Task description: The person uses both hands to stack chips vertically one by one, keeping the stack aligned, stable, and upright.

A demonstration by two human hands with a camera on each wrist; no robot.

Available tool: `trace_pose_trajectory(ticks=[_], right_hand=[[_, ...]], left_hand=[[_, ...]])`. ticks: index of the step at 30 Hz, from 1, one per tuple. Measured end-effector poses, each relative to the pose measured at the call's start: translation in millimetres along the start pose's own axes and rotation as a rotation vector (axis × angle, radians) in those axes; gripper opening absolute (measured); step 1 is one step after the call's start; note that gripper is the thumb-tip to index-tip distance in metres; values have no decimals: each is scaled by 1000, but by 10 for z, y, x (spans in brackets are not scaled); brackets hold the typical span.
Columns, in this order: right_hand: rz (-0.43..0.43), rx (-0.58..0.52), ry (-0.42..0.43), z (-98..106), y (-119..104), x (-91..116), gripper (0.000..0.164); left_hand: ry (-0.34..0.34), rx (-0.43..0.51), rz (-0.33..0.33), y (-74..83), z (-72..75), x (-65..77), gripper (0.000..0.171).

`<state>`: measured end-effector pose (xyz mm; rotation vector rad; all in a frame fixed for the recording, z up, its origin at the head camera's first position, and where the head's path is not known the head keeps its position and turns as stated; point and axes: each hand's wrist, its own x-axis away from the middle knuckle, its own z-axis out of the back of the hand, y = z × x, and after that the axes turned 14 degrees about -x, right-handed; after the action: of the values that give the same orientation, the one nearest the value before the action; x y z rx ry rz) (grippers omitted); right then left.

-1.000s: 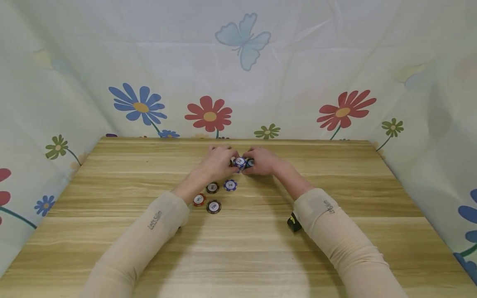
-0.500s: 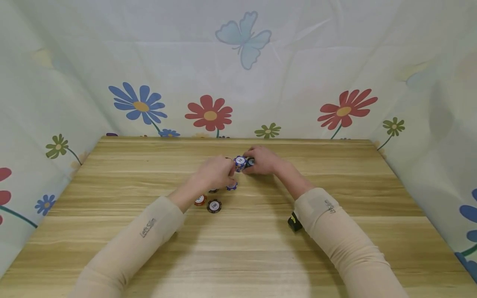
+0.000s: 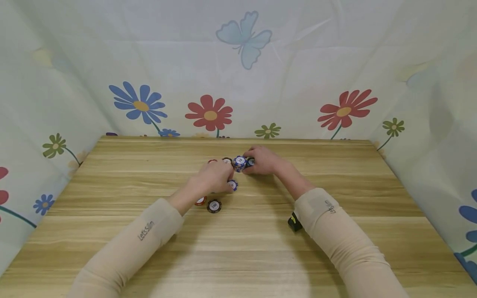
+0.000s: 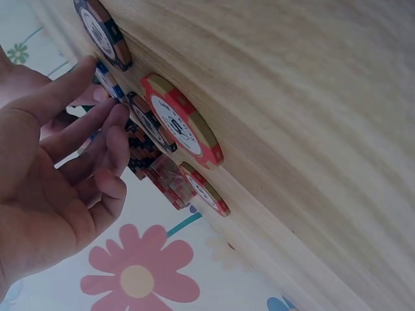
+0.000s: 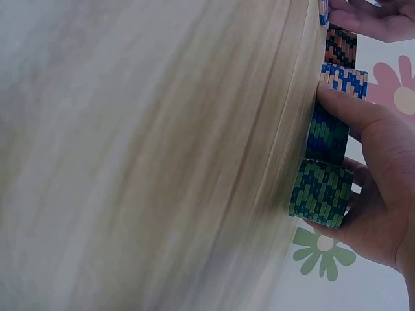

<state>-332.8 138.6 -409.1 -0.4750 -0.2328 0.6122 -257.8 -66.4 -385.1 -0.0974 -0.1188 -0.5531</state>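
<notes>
In the head view my left hand [image 3: 217,177] pinches a blue-rimmed poker chip [image 3: 233,185] lying on the table. The left wrist view shows its thumb and fingers at that blue chip [image 4: 109,81], beside a dark chip [image 4: 150,121] and a red chip [image 4: 181,123]. My right hand [image 3: 262,160] is curled around chip stacks at the right end of a row. In the right wrist view its thumb meets the blue-and-white stack [image 5: 345,81] and dark green stack [image 5: 327,136]; its other fingers go behind the green stack [image 5: 321,194].
A dark chip marked 100 [image 3: 214,206] and a red chip [image 3: 200,201] lie nearer on the wooden table [image 3: 238,248]. Dark [image 4: 142,146] and red [image 4: 172,181] stacks continue the row leftward. A small black object with yellow [image 3: 294,222] sits beside the right sleeve.
My left hand has left the row of stacks, moved nearer and taken hold of the blue chip, which has shifted slightly right. The right hand stays at the stacks.
</notes>
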Motion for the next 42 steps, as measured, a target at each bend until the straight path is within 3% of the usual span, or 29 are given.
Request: trace_pose_trajectory(ticks=[18,27,34,42], right_hand=[[11,1,15,2,-17,10,56],[12,13,3,13,-30,23,58],[21,13,9,7,-14,20,57],[16,15,9,-14,-5,12,57]], left_hand=[[-7,2,-46,-30,-25,3,24],[-5,-70,-37,-2,-50,-15,30],[1,-19,-16,-48,0,3,24],[76,-1,-6,-75,31,-60,27]])
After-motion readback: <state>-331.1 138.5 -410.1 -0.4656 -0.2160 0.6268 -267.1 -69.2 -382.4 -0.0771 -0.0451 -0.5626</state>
